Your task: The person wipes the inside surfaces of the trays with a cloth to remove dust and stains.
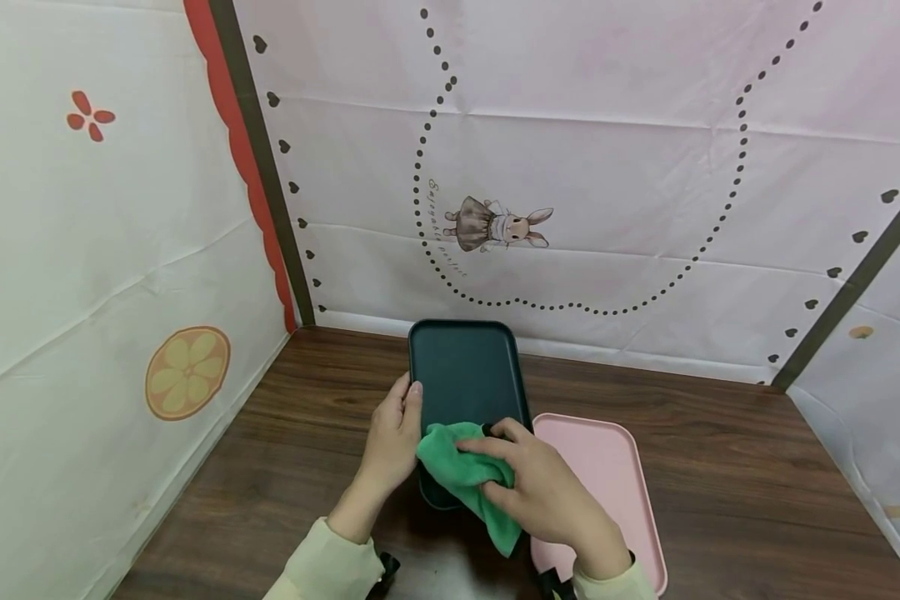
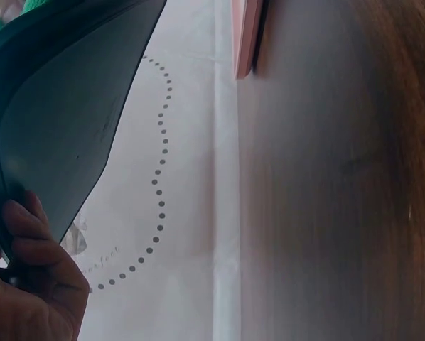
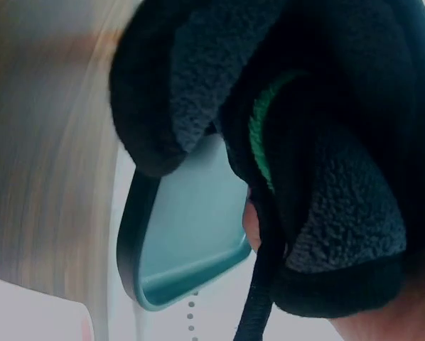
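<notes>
A dark green rectangular tray [image 1: 468,375] is held tilted up in front of me. My left hand [image 1: 393,437] grips its left edge, thumb at the rim and fingers curled against the underside [image 2: 63,121]. Over the tray's near end, my right hand [image 1: 543,483] holds a bunched green cloth [image 1: 457,458], whose loose corner hangs past the tray. Dark, fleecy folds [image 3: 351,206] with a strip of green fill much of the right wrist view and hide most of that hand there.
A pink tray [image 1: 618,483] lies on the brown wood-grain table [image 1: 735,492], just right of the green one and partly behind my right forearm. Printed cloth walls [image 1: 607,183] enclose the table at the back and both sides.
</notes>
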`<state>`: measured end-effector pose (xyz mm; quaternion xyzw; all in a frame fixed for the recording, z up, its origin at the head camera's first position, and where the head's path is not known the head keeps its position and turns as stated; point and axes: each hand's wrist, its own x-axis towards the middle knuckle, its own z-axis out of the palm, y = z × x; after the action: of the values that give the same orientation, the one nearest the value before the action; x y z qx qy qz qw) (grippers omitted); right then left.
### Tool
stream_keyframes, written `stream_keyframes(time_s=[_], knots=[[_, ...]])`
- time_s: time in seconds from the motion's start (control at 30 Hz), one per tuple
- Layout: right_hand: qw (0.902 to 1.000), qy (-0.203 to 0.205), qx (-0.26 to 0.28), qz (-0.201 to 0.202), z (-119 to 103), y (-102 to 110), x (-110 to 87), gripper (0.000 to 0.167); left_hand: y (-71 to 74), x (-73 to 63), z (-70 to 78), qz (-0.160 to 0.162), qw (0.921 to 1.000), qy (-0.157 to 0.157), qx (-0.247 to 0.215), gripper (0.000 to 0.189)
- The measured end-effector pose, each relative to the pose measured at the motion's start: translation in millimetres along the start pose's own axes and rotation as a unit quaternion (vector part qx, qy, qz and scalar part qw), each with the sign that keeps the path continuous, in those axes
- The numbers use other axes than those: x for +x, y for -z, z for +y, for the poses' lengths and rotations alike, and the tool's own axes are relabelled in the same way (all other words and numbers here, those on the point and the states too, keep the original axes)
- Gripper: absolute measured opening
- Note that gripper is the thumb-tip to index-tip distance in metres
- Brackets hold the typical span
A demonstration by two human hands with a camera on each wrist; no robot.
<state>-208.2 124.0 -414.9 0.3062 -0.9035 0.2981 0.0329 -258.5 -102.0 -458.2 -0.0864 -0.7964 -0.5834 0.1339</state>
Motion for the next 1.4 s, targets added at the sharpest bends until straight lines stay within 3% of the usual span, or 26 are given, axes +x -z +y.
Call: stream_keyframes(time_s=[0.33,0.8,1.4], knots=[[0.9993,0.000,0.029,-0.022,13.1,9.0,-4.2,0.055,2.0,2.3,-0.6,0.018,0.9998,-0.009,-0.004,0.047],[0.9969,-0.073,0.025,-0.014,29.6,24.1,-11.6,0.053,5.5,3.8,2.6,0.032,0.9995,0.001,-0.001,0.045],[0.9907,-0.132,0.018,0.028,46.2,36.4,-14.7,0.055,1.4,1.7,2.5,0.004,0.9998,-0.019,-0.008,0.047]])
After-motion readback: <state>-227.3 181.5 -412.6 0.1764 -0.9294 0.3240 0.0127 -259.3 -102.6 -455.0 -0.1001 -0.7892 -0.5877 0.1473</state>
